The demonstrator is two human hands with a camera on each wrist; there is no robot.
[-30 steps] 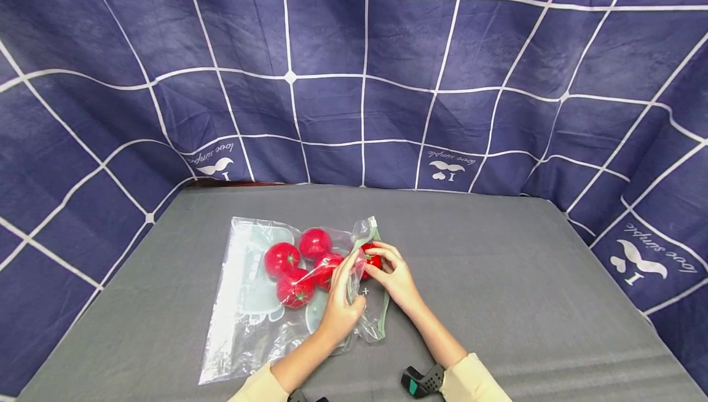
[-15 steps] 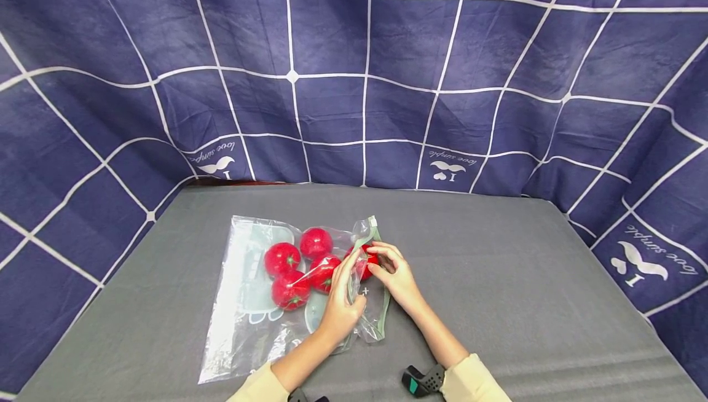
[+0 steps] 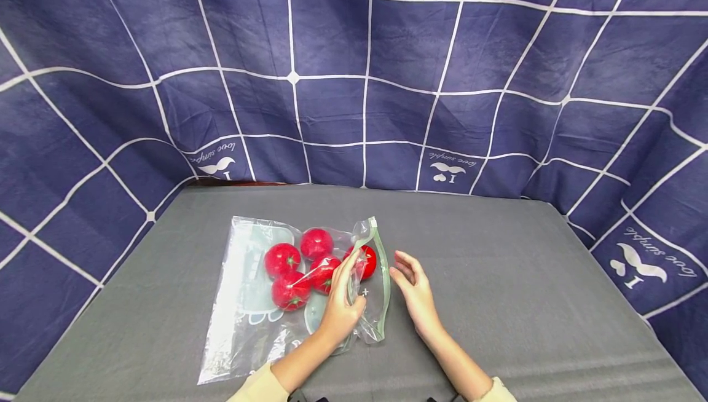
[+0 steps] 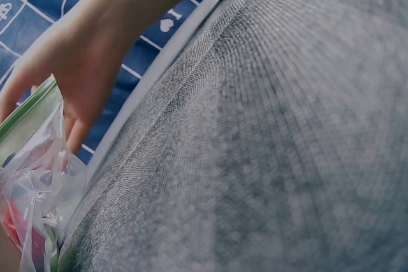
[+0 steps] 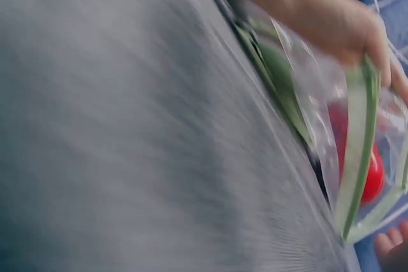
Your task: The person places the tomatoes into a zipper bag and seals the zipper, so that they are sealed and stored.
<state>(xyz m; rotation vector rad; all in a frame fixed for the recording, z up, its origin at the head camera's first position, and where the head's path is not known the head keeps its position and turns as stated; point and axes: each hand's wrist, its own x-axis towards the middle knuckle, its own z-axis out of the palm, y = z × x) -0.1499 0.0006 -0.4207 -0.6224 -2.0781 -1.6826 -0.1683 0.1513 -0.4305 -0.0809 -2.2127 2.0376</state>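
Observation:
A clear zip bag with a green-edged mouth lies flat in the head view, holding several red tomatoes. One more tomato sits just inside the mouth on the right. My left hand holds the upper edge of the mouth up, thumb toward me; the right wrist view shows its fingers at the green rim. My right hand is off to the right of the mouth, fingers loosely bent, with nothing in it. In the left wrist view the right hand appears behind the bag's rim.
The bag lies on a grey cloth-covered table. A blue curtain with white grid lines hangs behind the table and along its sides.
The right hand pushed the last tomato leftward into the bag's mouth, then let go and drew back to the right. Inside, two tomatoes shifted slightly left. The left hand stayed put.

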